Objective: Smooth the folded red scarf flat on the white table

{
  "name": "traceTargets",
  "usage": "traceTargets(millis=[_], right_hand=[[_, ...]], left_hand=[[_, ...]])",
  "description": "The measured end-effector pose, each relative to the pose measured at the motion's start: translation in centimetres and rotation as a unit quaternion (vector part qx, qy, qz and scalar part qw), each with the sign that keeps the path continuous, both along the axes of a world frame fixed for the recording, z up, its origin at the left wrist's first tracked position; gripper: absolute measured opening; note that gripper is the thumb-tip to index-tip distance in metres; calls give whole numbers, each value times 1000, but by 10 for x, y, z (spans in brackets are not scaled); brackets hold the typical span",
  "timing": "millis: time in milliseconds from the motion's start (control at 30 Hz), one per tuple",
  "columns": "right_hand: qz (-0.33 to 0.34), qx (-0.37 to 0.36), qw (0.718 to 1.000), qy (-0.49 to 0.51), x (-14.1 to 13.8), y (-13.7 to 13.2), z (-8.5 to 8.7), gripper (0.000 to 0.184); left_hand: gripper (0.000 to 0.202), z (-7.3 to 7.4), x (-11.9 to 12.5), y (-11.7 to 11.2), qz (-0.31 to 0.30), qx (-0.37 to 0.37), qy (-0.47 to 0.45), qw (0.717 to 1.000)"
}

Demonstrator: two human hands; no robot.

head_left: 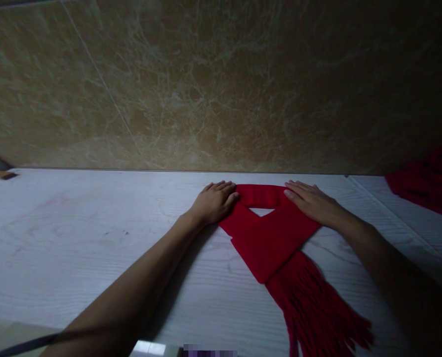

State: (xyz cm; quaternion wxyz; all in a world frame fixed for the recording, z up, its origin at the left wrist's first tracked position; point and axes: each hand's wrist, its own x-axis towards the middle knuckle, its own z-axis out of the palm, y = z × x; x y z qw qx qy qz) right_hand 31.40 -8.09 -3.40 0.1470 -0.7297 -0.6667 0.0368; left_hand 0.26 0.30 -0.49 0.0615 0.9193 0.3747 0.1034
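A red scarf (pixel 271 240) lies on the pale wood-grain table, folded into a loop with its ends crossed. Its fringe (pixel 317 302) fans out toward the lower right. My left hand (pixel 214 201) rests on the loop's upper left corner, fingers stretched out and flat. On the upper right corner lies my right hand (pixel 310 198), its fingers also extended and pressing down on the fabric. A small gap showing the table sits inside the loop, under the straight top band (pixel 261 196). The cloth beneath both palms is hidden.
A brown marbled wall (pixel 206 89) rises behind the table (pixel 75 238). More red fabric (pixel 429 181) is heaped at the far right, past a seam in the tabletop. A small brown object (pixel 1 175) lies at the far left edge.
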Motion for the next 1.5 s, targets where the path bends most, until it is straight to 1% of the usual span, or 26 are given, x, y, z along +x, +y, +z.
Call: traceTargets(millis=[300, 467, 900, 1067, 1500], right_hand=[[1, 3, 1000, -1, 0, 0, -1, 68], [1, 8, 1000, 1, 1, 1, -2, 66], [-3, -9, 1000, 4, -2, -2, 4, 69], [-5, -8, 1000, 2, -3, -1, 4, 66], [-9, -5, 1000, -6, -4, -1, 2, 65]], left_hand=[[61, 0, 0, 1, -3, -1, 1, 1000], [61, 1, 0, 0, 2, -7, 3, 1000], [60, 3, 1, -2, 5, -8, 5, 1000], [60, 3, 1, -2, 4, -9, 6, 1000], [61, 0, 0, 0, -7, 4, 2, 1000]])
